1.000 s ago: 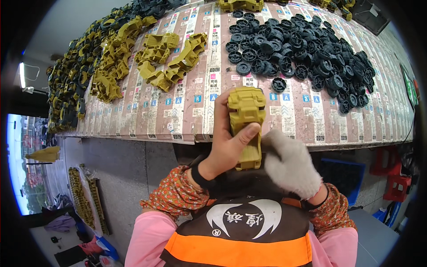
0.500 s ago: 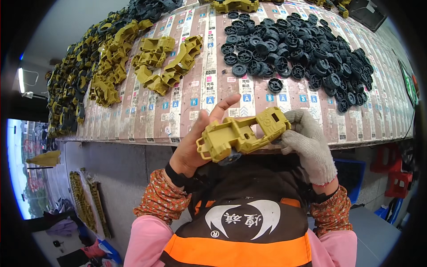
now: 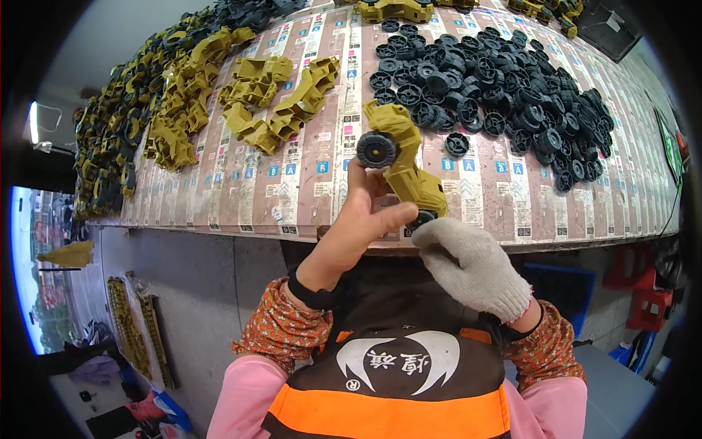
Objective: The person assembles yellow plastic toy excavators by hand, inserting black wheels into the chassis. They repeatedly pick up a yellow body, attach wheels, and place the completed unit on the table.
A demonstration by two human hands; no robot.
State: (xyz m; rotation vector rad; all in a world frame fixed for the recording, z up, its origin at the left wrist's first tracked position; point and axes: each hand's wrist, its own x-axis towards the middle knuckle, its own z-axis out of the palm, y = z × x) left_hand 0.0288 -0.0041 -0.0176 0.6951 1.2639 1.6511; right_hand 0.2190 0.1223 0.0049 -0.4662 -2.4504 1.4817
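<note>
Loose yellow shells (image 3: 252, 126) twd worktop's (image 3: 241, 201) L edge. Your L hand (image 3: 356, 228) grips toy-car body (image 3: 406, 150) by near edge; R gloved hand (image 3: 477, 272) curled at lower wheel (image 3: 422, 219), can't tell if pinching. Prob. wheel-fitting; next calls for steady L, square R push.

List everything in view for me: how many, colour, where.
Table: one, pinkish, ahead
Toy car: one, yellow, above table's near edge
Loose wheels: many, dark grey, table's right
Car shells: several, yellow, table's left half
Mixed heap: one, yellow and dark, table's far left
Box: one, black, far right corner
Tray: one, blue edge, below table, right
Plastic pieces: some, red, far right
Apron: one, brown and orange, worn
Left hand: one, bare, holding the car
Right hand: one, gloved in white, at lower wheel
</note>
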